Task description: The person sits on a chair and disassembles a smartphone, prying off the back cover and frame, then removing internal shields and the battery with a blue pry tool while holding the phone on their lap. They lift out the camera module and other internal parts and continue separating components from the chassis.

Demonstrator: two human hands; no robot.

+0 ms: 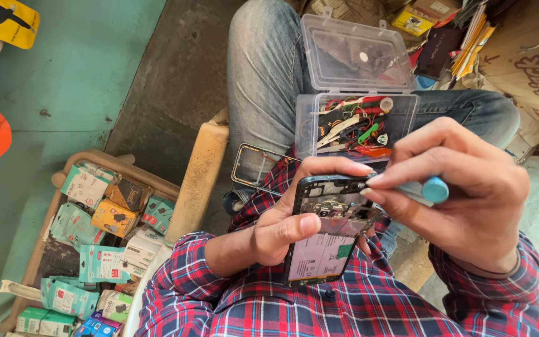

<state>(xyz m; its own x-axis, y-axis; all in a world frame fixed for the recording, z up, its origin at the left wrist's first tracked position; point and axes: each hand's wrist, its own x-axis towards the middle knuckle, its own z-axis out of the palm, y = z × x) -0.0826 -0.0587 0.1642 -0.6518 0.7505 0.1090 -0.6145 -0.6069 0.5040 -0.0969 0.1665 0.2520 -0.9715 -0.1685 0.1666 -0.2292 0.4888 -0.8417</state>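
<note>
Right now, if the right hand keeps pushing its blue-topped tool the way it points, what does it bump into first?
Most likely the opened phone in the left hand. The right hand aims the screwdriver toward its upper edge; the tip is hidden, so it may already touch.

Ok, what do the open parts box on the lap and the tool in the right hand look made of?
The parts box looks like clear, glossy hard plastic: the tools inside show through its walls and hinged lid. The tool in the right hand has a matte light-blue cap, probably plastic, and a pale shaft, maybe metal; its tip at the opened phone is hidden.
</note>
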